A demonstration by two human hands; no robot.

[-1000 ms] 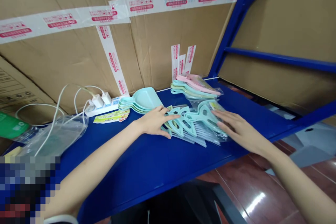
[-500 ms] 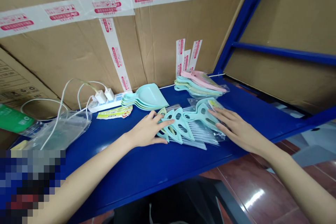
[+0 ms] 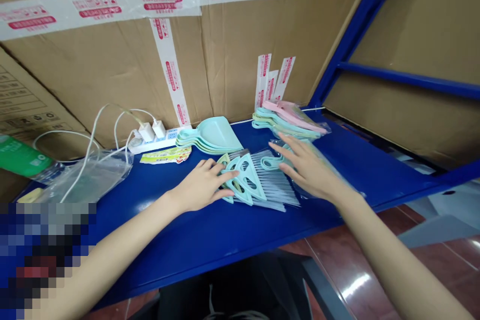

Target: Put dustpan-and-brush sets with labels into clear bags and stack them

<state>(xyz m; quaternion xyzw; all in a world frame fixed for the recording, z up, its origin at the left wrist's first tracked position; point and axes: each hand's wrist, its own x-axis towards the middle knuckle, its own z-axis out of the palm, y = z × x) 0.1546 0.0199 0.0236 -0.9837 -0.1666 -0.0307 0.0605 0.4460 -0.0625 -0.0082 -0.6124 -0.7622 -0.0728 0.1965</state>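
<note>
Several small hand brushes (image 3: 252, 180), with pale blue and yellow-green heads and clear bristles, lie overlapping on the blue shelf (image 3: 180, 240). My left hand (image 3: 200, 185) rests at their left end, fingers stretched out over the brush heads, thumb apart. Just right of the bristles lies a pale blue dustpan set (image 3: 273, 162) in a clear bag, its handle pointing left. My right hand (image 3: 309, 167) is over this set with spread fingers and hides most of it; whether the fingertips touch the bag I cannot tell.
Nested dustpans (image 3: 219, 135) stand behind the brushes. Bagged sets (image 3: 288, 120) in pink, blue and yellow-green are stacked at the back right. A power strip (image 3: 165, 141) with chargers, printed cards (image 3: 165, 155) and a plastic bag (image 3: 90, 175) are on the left. Cardboard (image 3: 225, 60) backs the shelf.
My right hand has moved from the right side of the bagged set to above its handle end. The bagged set has shifted away from the bristles. My left hand stays on the brushes.
</note>
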